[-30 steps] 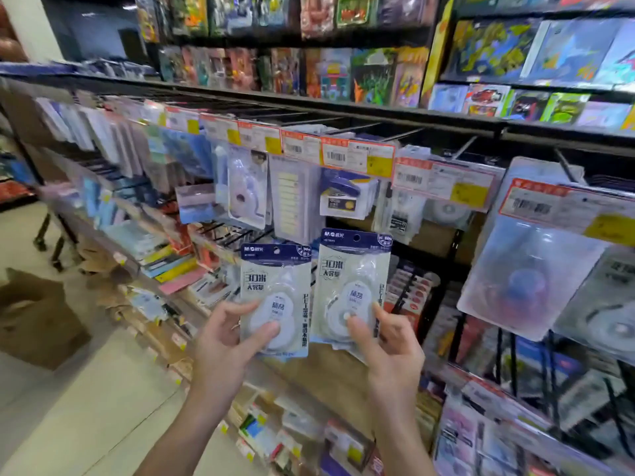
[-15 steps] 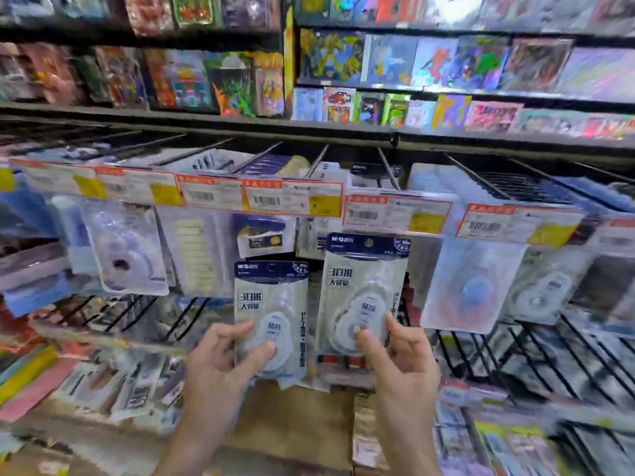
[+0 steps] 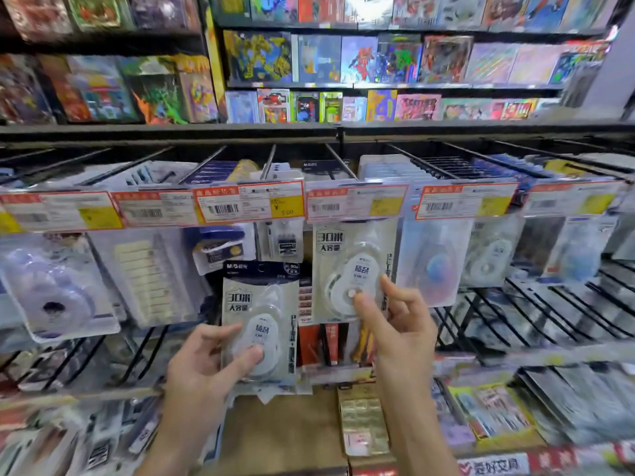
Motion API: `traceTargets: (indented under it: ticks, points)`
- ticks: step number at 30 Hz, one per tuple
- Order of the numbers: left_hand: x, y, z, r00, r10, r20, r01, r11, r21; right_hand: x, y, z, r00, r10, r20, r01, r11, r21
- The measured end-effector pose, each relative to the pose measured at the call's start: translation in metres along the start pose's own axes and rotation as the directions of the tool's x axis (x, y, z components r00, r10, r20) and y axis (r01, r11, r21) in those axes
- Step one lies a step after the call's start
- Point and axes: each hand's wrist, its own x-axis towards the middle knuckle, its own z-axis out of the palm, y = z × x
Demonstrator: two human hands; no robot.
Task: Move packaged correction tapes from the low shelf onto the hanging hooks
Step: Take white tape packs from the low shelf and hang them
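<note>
Two grey-and-white carded correction tape packs, one going up on its hook

Right pack [image 3: 354, 269] sits at 12 o'clock under the price tag [image 3: 357, 202], right hand [image 3: 395, 321] pinching its blister; left hand [image 3: 209, 365] grips the lower pack [image 3: 259, 324] at 9. Light, probably flexy card, so hold the rigid blister.

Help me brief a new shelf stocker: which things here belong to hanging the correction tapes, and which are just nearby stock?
Part of the job:
- left hand holding one correction tape pack
- right hand pinching the raised correction tape pack
- hanging hook behind the price tag

Just nearby:
- colourful card packs on the upper shelves
- sticky tab pack
- purple tape dispenser pack
</note>
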Motion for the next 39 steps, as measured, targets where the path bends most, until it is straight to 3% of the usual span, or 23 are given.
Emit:
traceTargets:
  ticks: [12,39]
  points:
    - [0.001,0.000,-0.001,0.995,0.030,0.092,-0.022,0.996,-0.086,-0.005,0.002,0.015,0.997,-0.048,-0.065,0.040,0.993,-0.114]
    - [0.013,-0.017,-0.013,0.994,0.041,0.103,-0.030,0.995,-0.100,0.000,0.038,0.031,0.994,-0.062,-0.089,0.053,0.993,-0.103]
